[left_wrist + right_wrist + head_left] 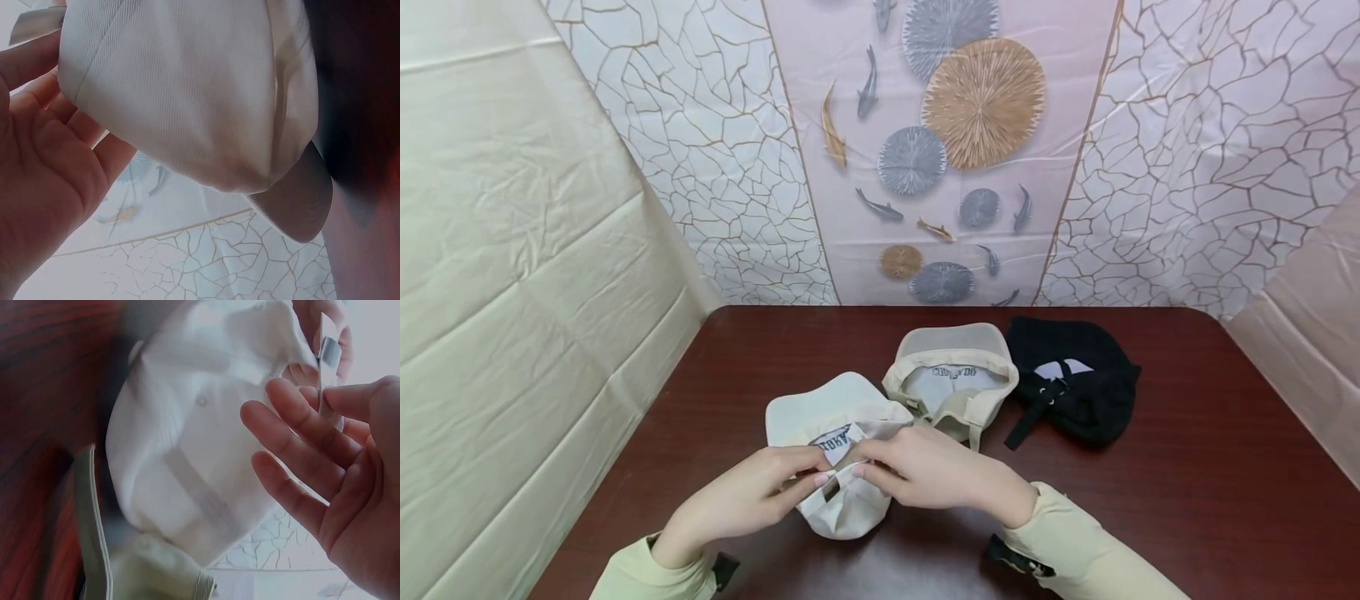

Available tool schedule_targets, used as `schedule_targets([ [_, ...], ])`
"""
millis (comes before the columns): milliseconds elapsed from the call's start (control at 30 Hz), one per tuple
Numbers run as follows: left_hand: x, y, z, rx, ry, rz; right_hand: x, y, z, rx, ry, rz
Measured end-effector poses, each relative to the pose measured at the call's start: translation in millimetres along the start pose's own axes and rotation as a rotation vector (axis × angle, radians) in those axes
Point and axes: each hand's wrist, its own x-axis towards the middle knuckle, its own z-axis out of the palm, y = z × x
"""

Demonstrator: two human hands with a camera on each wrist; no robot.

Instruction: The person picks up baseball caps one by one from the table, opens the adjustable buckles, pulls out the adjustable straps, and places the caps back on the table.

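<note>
Sleeves: pale beige-green cloth cuffs (1078, 533), closest to camera, dark gear at both wrists.
Left hand: my left hand (752, 492) pinches the rear strap of the cream cap between thumb and fingers.
Right hand: my right hand (936, 471) grips the same strap, thumb against index; remaining fingers spread loosely along the crown.
Cream cap: cream-white ribbed-fabric baseball cap (859, 510), left of centre over the table, brim toward far edge, dark lettering inside. Can't tell whether it touches the table.
Strap: narrow cream fabric rear strap (322, 372), metal-looking clasp on it, between my hands.
Beige cap: beige fabric cap with greyish brim (955, 340), near far edge around mid-table, opening up, just beyond the cream one; contact between them unclear.
Black cap: black fabric cap (1101, 379), beside the beige one toward far right corner, strap end pointing near-left.
Table: dark red-brown wood-look table (1187, 475).
Backdrop: printed cloth (745, 150) beyond far edge, gold crackle lines, fish.
</note>
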Motion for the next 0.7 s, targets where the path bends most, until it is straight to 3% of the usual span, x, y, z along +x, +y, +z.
schedule_targets([
  [233, 0.3, 1.0, 0.3, 0.005, 0.002, -0.005, -3.2, 2.8, -3.6, 0.035, -0.004, 0.022],
  [367, 0.8, 1.2, 0.1, 0.011, 0.002, -0.005, -1.4, -0.4, -1.0, 0.025, 0.005, -0.010],
  [500, 3.2, 1.0, 1.8, 0.015, -0.007, -0.001, 2.7, -6.7, 3.4, 0.028, -0.031, -0.040],
  [700, 6.3, 1.8, 2.6, 0.020, -0.021, -0.006, 7.0, -13.4, 6.0, 0.021, -0.081, -0.021],
])
